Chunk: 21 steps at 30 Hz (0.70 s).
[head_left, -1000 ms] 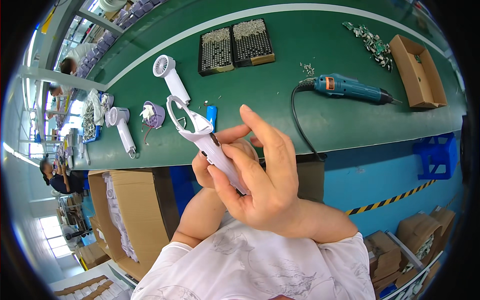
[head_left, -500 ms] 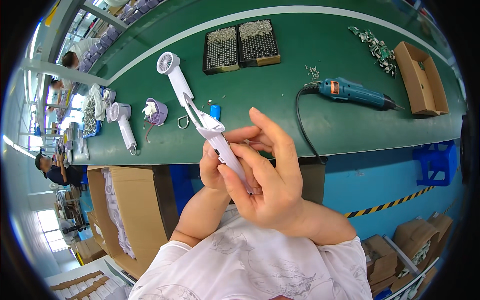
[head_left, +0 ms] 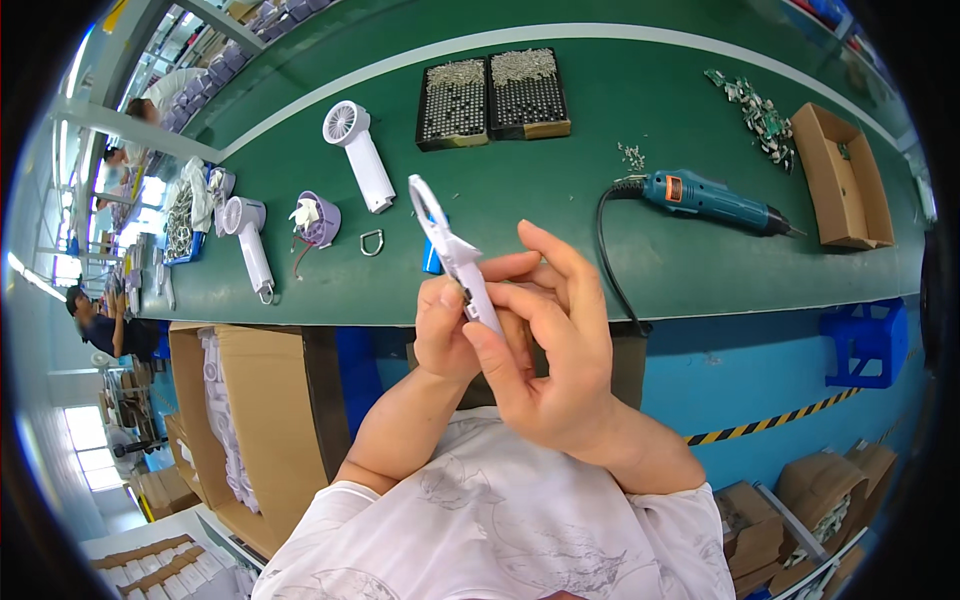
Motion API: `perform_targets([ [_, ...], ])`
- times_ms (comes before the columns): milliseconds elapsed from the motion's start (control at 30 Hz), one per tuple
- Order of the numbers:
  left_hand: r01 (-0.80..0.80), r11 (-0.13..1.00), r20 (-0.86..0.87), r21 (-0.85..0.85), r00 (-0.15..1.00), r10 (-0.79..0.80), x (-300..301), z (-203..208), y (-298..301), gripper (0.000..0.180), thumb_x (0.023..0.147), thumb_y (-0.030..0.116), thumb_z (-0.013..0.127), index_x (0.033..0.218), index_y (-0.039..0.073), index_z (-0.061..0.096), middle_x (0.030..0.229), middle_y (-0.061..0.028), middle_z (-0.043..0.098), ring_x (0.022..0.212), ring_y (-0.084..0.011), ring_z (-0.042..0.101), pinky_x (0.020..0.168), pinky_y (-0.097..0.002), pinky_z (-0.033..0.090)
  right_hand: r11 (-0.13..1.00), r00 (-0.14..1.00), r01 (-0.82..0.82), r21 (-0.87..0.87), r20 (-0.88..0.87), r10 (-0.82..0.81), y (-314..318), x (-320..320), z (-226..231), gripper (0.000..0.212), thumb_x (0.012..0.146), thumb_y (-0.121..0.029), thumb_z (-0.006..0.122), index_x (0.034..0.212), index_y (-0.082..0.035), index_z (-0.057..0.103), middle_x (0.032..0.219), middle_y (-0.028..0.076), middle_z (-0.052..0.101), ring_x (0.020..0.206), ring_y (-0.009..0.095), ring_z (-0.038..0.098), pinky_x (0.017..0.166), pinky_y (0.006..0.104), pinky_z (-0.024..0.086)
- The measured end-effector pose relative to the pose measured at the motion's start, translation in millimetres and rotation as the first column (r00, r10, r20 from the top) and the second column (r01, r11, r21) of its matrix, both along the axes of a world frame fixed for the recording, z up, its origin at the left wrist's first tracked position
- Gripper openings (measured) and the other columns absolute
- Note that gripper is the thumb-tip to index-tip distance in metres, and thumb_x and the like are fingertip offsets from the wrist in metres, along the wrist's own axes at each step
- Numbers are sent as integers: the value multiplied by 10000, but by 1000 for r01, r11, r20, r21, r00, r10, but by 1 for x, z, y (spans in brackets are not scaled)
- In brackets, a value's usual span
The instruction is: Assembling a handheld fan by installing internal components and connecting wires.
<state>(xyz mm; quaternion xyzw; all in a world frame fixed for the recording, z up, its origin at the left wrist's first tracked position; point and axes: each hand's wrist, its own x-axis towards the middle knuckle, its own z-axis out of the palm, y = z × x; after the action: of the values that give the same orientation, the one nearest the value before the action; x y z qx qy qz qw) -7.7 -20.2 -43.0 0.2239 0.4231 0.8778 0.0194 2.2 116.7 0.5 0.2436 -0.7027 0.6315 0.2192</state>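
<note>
Both my hands grip a white plastic housing half of a handheld fan (head_left: 462, 262), held tilted above the table's front edge, its ring end pointing away from me. My left hand (head_left: 440, 335) is closed on the lower part, the thumb next to small dark parts on its side. My right hand (head_left: 550, 350) pinches the handle end between thumb and fingers; the index finger sticks up free. Partly hidden behind the housing lies a blue cylinder, apparently a battery (head_left: 431, 258). Left of it is a metal D-shaped ring (head_left: 371, 242).
Two white handheld fans (head_left: 362, 160) (head_left: 248, 245) and a purple fan head (head_left: 318, 222) lie on the green table. Beyond are black trays of screws (head_left: 455, 105). A teal electric screwdriver (head_left: 715, 198), circuit boards (head_left: 760, 115) and a cardboard box (head_left: 843, 178) are at right.
The housing half has shifted slightly right and turned, its ring now narrower to my view and clear of the fan behind it. Both hands moved a little right with it.
</note>
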Motion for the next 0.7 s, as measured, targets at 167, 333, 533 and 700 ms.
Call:
perform_targets([
  [167,-18,1000,119,19,993,16,5,4,5,640,1048,378,411,1320,-195,491,743,-217,679,547,-242,658,523,-332,548,999,992,-39,10,117,38,6,3,-2,260,875,-84,714,1059,94,669,1367,314,469,1056,337,653,873,392,542],
  [333,-136,984,192,-112,969,156,12,7,14,507,1041,294,446,1246,-142,601,1115,-188,694,782,-171,670,696,-304,553,997,985,-78,-16,156,80,14,4,-8,211,895,-52,691,1055,80,655,1060,235,670,1259,393,524,937,430,483],
  [533,-143,945,177,-296,964,201,18,10,17,378,1057,177,437,1239,-80,645,1051,-107,714,864,-115,657,721,-278,544,968,935,-195,-155,269,232,21,11,-19,233,951,2,606,1152,121,614,1435,246,433,1194,233,565,890,317,534],
  [700,-259,868,91,-424,941,326,24,27,23,264,1002,142,519,937,-34,704,712,-52,688,638,-55,603,546,-260,501,948,898,-178,-262,352,266,27,18,-25,249,975,-4,558,1185,115,617,1448,233,448,1159,198,573,860,281,522],
])
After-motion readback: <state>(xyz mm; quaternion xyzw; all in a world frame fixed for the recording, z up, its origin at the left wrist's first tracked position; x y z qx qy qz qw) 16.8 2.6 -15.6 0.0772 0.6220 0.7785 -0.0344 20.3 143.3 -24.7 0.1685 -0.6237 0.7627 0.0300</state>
